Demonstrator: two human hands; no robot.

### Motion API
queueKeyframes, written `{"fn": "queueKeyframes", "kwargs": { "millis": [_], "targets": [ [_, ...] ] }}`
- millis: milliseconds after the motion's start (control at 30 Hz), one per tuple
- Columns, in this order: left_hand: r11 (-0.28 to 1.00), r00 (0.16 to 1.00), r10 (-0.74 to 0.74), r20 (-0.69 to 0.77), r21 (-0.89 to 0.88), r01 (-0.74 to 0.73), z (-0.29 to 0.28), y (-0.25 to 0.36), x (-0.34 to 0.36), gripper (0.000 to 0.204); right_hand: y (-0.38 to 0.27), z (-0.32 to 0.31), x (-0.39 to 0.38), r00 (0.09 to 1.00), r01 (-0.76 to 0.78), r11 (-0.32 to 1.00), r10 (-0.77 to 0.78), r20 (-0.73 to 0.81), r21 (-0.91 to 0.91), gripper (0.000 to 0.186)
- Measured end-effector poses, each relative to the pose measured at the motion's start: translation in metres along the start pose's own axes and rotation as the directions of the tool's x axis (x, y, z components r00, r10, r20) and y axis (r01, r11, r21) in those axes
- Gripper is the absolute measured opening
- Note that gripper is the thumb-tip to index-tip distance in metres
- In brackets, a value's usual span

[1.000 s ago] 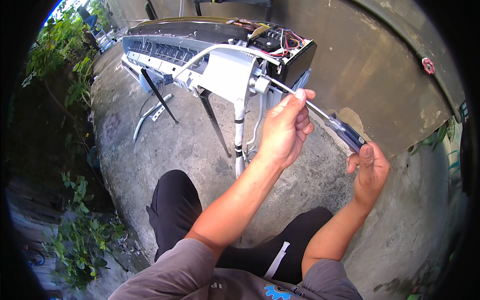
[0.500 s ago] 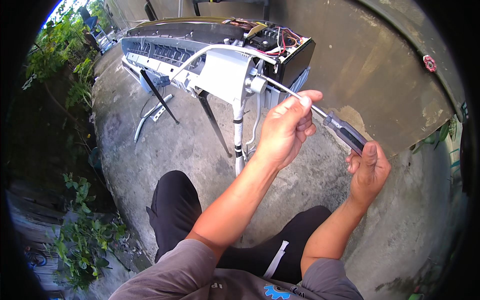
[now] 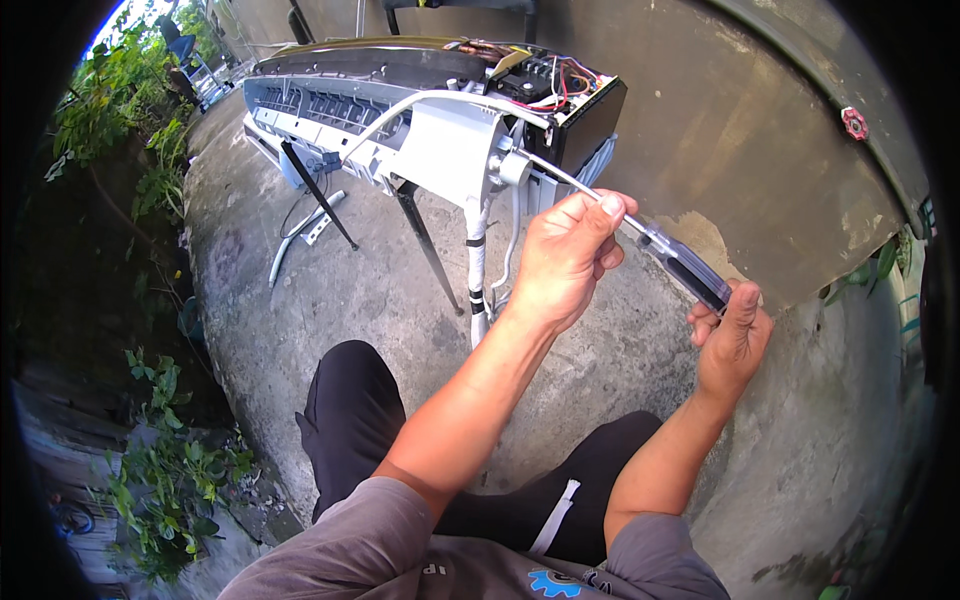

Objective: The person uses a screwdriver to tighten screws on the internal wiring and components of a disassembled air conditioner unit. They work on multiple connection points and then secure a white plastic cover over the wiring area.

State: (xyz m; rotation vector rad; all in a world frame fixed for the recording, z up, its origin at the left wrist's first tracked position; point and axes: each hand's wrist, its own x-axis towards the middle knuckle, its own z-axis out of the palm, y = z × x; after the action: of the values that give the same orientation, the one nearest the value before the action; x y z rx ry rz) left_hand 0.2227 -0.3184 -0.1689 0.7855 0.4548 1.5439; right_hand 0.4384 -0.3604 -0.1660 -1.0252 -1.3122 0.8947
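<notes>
A long screwdriver (image 3: 688, 268) with a dark, partly clear handle slants up and left from my right hand (image 3: 733, 338), whose fingers close round the handle's end. My left hand (image 3: 575, 255) pinches its metal shaft between thumb and fingers. The shaft's tip meets the area beside a small round silver motor (image 3: 515, 168) on the end of an opened white air conditioner indoor unit (image 3: 445, 150). Whether the tip sits in a screw is too small to tell. Coloured wires and a black control box (image 3: 592, 125) show at the unit's right end.
Black stand legs (image 3: 428, 245) hold the unit above the concrete floor (image 3: 400, 310). A white wrapped pipe (image 3: 478, 265) hangs down from it. The wall (image 3: 680, 120) rises close behind on the right, with a red valve handle (image 3: 854, 123). Plants (image 3: 170, 470) grow at the left.
The screwdriver's handle has turned a little about its axis. My right hand has shifted slightly left and down, still gripping it; my left hand keeps its pinch on the shaft.
</notes>
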Motion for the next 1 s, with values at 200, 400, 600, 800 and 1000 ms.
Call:
{"fn": "queueKeyframes", "kwargs": {
  "millis": [200,400,600,800,1000],
  "targets": [
    [1.0,0.997,0.006,-0.073,0.029,-0.003,0.003,-0.004,0.003,0.028,0.004,0.021,-0.006,0.922,0.374,0.927,-0.373,-0.099,-0.005,0.051],
    [0.999,1.0,-0.004,0.025,-0.04,0.005,0.0,0.002,-0.001,0.027,-0.001,0.009,-0.001,1.0,0.005,1.0,-0.006,0.021,0.023,0.045],
    [0.999,0.998,-0.003,-0.061,-0.051,0.0,0.006,-0.004,0.001,0.023,0.0,0.021,-0.006,0.926,0.362,0.932,-0.357,-0.124,0.022,0.042],
    [0.999,1.0,0.005,0.003,0.051,-0.005,0.004,0.003,0.002,0.022,0.0,0.012,0.0,1.0,0.028,0.998,-0.028,-0.003,0.065,0.042],
    [0.98,0.999,0.031,-0.021,-0.198,-0.035,-0.019,0.017,0.014,0.022,0.018,0.026,0.004,0.935,0.351,0.936,-0.351,-0.053,-0.016,0.041]
  ]
}}
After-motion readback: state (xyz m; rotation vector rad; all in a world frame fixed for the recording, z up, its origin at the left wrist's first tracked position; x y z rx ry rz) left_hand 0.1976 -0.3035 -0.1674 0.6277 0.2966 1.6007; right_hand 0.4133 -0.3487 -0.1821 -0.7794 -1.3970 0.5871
